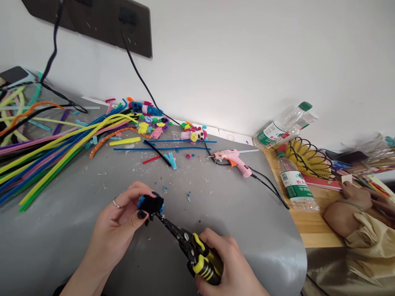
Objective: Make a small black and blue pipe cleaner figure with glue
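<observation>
My left hand pinches a small fuzzy black and blue pipe-cleaner piece between thumb and fingertips, above the grey mat. My right hand is wrapped round the yellow and black handles of a pair of pliers. The narrow jaws of the pliers reach up to the lower edge of the fuzzy piece and touch it; whether they grip it I cannot tell. Beyond my hands lie a short black pipe cleaner, a folded light-blue one and two long blue ones.
A pink glue gun with a black cord lies at the right of the grey mat. Pipe cleaners are bundled at left, beside several colourful fuzzy figures. Plastic bottles, a yellow wire basket and another person's hands are at right.
</observation>
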Motion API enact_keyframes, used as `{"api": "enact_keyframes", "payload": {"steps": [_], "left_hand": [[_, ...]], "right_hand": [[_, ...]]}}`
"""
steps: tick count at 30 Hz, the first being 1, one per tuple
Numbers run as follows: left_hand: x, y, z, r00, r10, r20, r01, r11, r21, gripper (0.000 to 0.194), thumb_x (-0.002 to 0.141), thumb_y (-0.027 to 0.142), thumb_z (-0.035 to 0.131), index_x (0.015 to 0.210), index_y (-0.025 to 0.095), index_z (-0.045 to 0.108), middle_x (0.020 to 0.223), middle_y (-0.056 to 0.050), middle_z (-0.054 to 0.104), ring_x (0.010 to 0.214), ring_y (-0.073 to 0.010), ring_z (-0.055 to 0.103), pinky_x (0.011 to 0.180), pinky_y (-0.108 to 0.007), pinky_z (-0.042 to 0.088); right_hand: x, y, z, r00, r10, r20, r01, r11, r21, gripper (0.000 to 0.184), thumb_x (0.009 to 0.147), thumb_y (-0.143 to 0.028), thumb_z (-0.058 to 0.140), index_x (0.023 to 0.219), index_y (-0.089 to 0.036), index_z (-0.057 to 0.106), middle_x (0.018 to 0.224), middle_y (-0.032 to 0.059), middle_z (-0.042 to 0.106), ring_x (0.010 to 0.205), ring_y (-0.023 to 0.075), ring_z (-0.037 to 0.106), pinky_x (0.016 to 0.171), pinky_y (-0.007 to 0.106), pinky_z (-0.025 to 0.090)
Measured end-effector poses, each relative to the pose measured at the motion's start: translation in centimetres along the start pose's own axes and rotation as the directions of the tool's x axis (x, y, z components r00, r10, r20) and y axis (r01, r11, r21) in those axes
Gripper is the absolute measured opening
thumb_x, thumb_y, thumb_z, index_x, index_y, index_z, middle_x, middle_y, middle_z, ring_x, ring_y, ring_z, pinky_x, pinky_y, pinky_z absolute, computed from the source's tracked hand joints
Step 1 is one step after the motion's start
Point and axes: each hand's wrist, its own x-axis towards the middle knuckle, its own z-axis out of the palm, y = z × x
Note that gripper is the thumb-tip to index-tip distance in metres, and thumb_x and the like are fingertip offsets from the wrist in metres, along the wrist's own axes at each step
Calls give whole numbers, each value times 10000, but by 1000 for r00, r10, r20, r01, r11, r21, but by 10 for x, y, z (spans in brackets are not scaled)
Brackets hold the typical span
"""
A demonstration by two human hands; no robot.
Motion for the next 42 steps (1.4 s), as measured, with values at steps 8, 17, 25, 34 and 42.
{"api": "enact_keyframes", "payload": {"steps": [8, 17, 25, 34, 42], "left_hand": [[0, 0, 0, 1000, 11, 24, -11, 1000, -14, 198, 839, 463, 908, 937, 293, 886, 861, -52, 679, 716, -167, 614, 565, -214, 511], [0, 1, 0, 1000, 12, 16, -13, 1000, 7, 191, 820, 494, 915, 921, 333, 891, 843, -50, 672, 712, -178, 615, 573, -226, 514], [0, 2, 2, 1000, 3, -5, -3, 1000, 12, 204, 807, 478, 927, 910, 306, 891, 836, -62, 669, 710, -188, 621, 569, -237, 511], [-1, 3, 1, 1000, -3, 9, 4, 1000, -18, 208, 822, 458, 920, 916, 274, 891, 839, -63, 670, 668, -166, 608, 524, -221, 502], [-1, 0, 0, 999, -36, 13, 36, 999, -16, 205, 837, 484, 903, 926, 301, 887, 872, -52, 662, 630, -143, 584, 511, -220, 492]], "right_hand": [[2, 0, -2, 1000, -13, 26, 13, 1000, -25, 330, 626, -123, 647, 933, -243, 628, 949, 4, 676, 997, 221, 591, 838, 239, 471], [2, 1, -2, 999, -34, 18, 34, 999, -22, 301, 636, -137, 659, 914, -242, 607, 934, -1, 676, 985, 212, 606, 821, 223, 467], [3, 2, -2, 999, -47, 8, 47, 999, -16, 364, 616, -111, 662, 954, -243, 639, 939, -10, 703, 982, 201, 630, 828, 211, 478], [3, 0, -3, 999, -47, 7, 47, 998, -31, 354, 610, -103, 674, 937, -239, 662, 913, -12, 700, 968, 201, 638, 798, 200, 485], [4, 3, 0, 998, -58, -23, 58, 998, -26, 306, 606, -103, 695, 876, -239, 648, 871, -15, 671, 933, 199, 617, 772, 200, 478]]}}
